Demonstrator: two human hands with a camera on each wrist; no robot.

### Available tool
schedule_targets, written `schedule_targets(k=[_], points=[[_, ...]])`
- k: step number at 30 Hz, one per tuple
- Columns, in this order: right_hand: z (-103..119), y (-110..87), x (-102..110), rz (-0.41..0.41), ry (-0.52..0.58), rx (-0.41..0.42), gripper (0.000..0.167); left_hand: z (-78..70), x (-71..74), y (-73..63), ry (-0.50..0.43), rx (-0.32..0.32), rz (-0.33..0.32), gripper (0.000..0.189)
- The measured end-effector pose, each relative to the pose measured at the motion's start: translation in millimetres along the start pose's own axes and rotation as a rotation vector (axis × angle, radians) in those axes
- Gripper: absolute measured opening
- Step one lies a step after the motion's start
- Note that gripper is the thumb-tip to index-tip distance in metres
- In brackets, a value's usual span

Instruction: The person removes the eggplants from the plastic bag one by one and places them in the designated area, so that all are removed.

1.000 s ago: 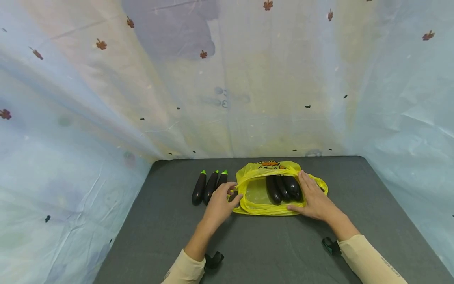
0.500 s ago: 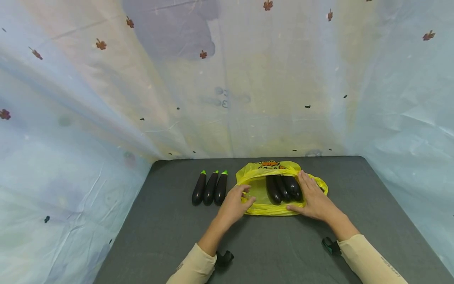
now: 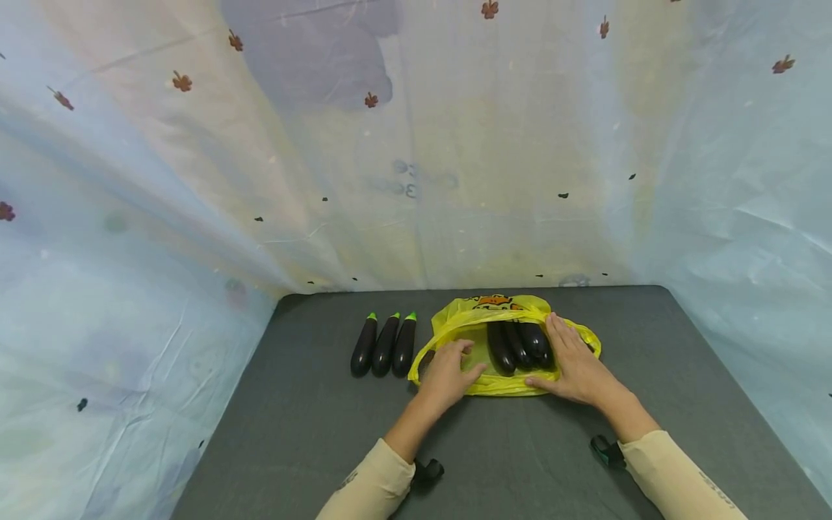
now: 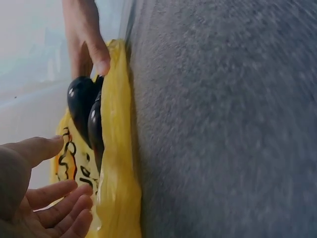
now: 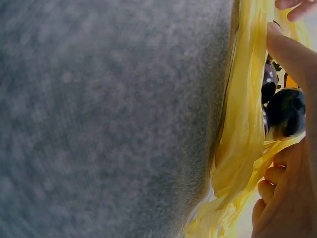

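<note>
A yellow plastic bag [image 3: 507, 386] lies on the table with its wide mouth facing me. Inside it, toward the right, dark eggplants [image 3: 500, 348] sit side by side; they show as shiny rounded ends [image 5: 287, 111] in the right wrist view. My left hand [image 3: 448, 372] is at the left part of the bag's mouth, fingers loosely bent and apart, holding nothing. My right hand [image 3: 575, 368] rests along the bag's right side, fingers extended, thumb at the front rim. Three eggplants with green tips [image 3: 385, 345] lie in a row left of the bag.
The dark grey table [image 3: 292, 433] runs up to a patterned plastic curtain [image 3: 416, 238] at its back edge. More curtain hangs to the left and right. Black straps [image 3: 607, 451] are by both sleeve cuffs.
My left hand has moved rightward from the bag's left edge to over its mouth, and the left rim stands out again beside it. The right hand and the eggplants have stayed put.
</note>
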State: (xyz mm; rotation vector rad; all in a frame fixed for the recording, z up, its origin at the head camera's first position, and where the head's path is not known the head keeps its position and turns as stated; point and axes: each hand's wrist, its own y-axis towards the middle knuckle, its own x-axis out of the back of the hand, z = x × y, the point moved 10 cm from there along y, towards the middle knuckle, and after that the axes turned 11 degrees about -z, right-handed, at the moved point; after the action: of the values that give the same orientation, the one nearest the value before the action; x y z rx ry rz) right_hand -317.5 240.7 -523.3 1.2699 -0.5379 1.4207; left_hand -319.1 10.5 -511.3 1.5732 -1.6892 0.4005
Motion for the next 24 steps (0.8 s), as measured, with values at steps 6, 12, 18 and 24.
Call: schedule_targets(k=[6,12,18,24], points=[[1,-0.3,-1,-0.003,-0.001,0.002,0.130,-3.8,-11.5,4.8,0.045,-0.020,-0.016,0.055],[-1,-0.2,-3,-0.004,-0.004,0.007,0.130,-5.9,-23.3,6.8,0.067,0.000,0.007,0.063],[0,0.6,-2,-0.015,-0.010,0.021,0.130,-9.1,-31.5,9.7,0.095,0.010,-0.001,0.070],[0,1.2,-3,-0.013,-0.017,0.024,0.130,-11.5,-39.3,13.3,0.122,0.025,-0.018,0.078]])
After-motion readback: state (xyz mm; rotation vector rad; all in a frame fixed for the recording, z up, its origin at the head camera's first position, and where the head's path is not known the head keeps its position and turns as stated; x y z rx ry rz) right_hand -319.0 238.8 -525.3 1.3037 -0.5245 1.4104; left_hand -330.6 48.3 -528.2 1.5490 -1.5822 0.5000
